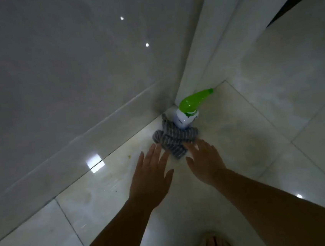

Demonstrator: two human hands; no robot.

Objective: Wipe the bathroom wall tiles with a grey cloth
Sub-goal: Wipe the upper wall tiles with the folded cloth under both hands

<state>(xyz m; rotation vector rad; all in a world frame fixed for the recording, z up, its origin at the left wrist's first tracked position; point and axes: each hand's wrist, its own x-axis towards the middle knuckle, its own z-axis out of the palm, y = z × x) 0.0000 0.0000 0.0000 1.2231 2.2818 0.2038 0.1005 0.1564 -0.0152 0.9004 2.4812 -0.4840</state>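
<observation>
**A:** As far as I can judge, you're at the very start. Your left hand (150, 176) and your right hand (206, 163) both reach down toward the corner of the floor (105, 199), and neither holds anything.

**B:** Agreed. On both hands your fingers are straight and spread apart, palms facing down. The grey cloth (171, 141) lies crumpled on the floor just beyond your fingertips, in the gap between the two hands. Your fingers overlap its near edge from this angle, but I cannot tell whether they touch it or hover above it.

**A:** Past the cloth, on the side away from your fingers, a spray bottle (186, 112) with a green trigger head stands right in the corner. It's against the cloth's far side or standing on it; I can't tell which.

**B:** The wall tiles (52, 74) rise to the left of your left fingers, well above them. They look glossy and catch a few light spots. I see no wet streaks or wipe marks, so nothing shows that any wiping is done.

**A:** Then everything is left, I'd say: close your fingers on the cloth, lift it off the floor, carry it to the tiles and wipe.

**B:** One caution: with the bottle so close beyond your fingertips, pulling the cloth toward you might tip it. Your foot (216, 245) is well behind your wrists, out of the way.
</observation>
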